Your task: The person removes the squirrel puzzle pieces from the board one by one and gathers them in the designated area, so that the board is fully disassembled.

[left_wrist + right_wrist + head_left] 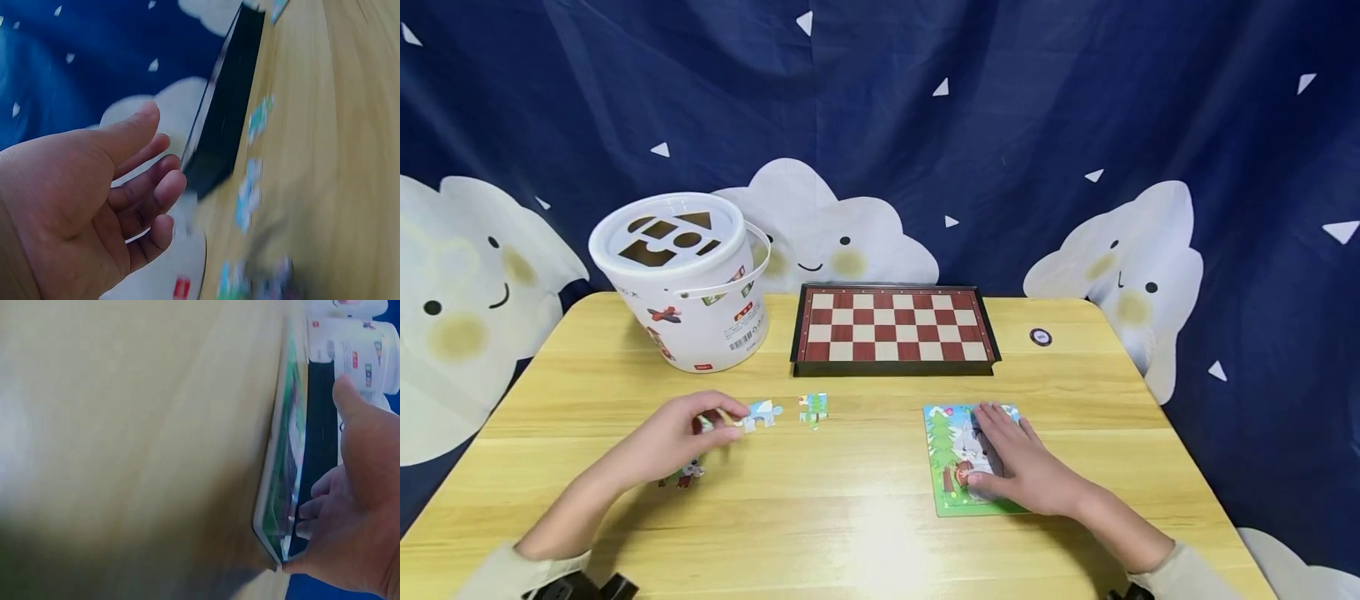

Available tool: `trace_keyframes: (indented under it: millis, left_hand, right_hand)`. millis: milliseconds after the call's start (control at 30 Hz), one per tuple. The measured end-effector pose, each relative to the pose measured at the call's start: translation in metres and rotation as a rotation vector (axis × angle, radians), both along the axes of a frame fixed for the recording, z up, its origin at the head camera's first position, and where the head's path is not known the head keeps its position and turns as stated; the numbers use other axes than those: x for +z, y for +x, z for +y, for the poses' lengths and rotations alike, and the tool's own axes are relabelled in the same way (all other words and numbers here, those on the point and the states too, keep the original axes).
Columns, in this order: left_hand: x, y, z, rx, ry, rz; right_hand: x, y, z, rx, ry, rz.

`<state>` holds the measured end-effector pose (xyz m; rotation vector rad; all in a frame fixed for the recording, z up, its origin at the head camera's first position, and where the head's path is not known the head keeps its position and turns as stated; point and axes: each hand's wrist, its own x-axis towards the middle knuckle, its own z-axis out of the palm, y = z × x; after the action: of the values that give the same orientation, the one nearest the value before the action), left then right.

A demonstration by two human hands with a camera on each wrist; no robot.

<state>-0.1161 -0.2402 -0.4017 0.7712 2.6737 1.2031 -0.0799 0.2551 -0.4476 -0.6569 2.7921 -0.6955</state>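
My left hand (677, 437) is raised over the left part of the table with fingers loosely bent; the left wrist view shows nothing in its grasp. Close to its fingertips lies a pale blue jigsaw piece (763, 413), and a green-and-blue jigsaw piece (814, 408) is further right. Beneath the hand sits a darker jigsaw piece (691, 472), and another piece is partly hidden behind the fingers. On the right, my right hand (1026, 467) rests on a picture puzzle board (942, 442) with trees and a grey animal, fingers extended, covering its right part.
A white bucket (730, 308) with a shape-cutout lid and handle stands at the back left. The red-and-white chessboard (895, 329) lies at the back middle, with a small round dark token (1041, 337) to its right. A dark blue curtain (1000, 125) hangs behind the table.
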Motion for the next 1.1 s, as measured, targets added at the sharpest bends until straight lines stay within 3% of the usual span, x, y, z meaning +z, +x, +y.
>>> trace_keyframes:
  millis: [133, 267, 400, 567, 733, 1100]
  left_hand:
    - [0.003, -0.012, 0.03, -0.067, -0.005, -0.049]
    - [0.001, -0.023, 0.06, -0.15, 0.006, -0.051]
    - [0.0, -0.031, 0.092, -0.228, 0.022, -0.059]
    - [-0.002, -0.039, 0.133, -0.281, 0.032, -0.082]
    - [-0.007, -0.041, 0.168, -0.306, 0.015, -0.103]
    - [-0.026, -0.037, 0.225, -0.383, -0.099, -0.028]
  right_hand:
    - [0.005, -0.002, 0.01, 0.016, 0.018, 0.007]
    - [0.007, -0.002, 0.02, 0.006, 0.054, -0.021]
    - [0.004, -0.001, 0.026, 0.004, 0.084, -0.043]
    - [-0.002, 0.002, 0.027, 0.005, 0.092, -0.037]
    - [-0.008, 0.003, 0.025, 0.01, 0.104, -0.033]
    - [-0.013, 0.006, 0.022, -0.006, 0.163, -0.012]
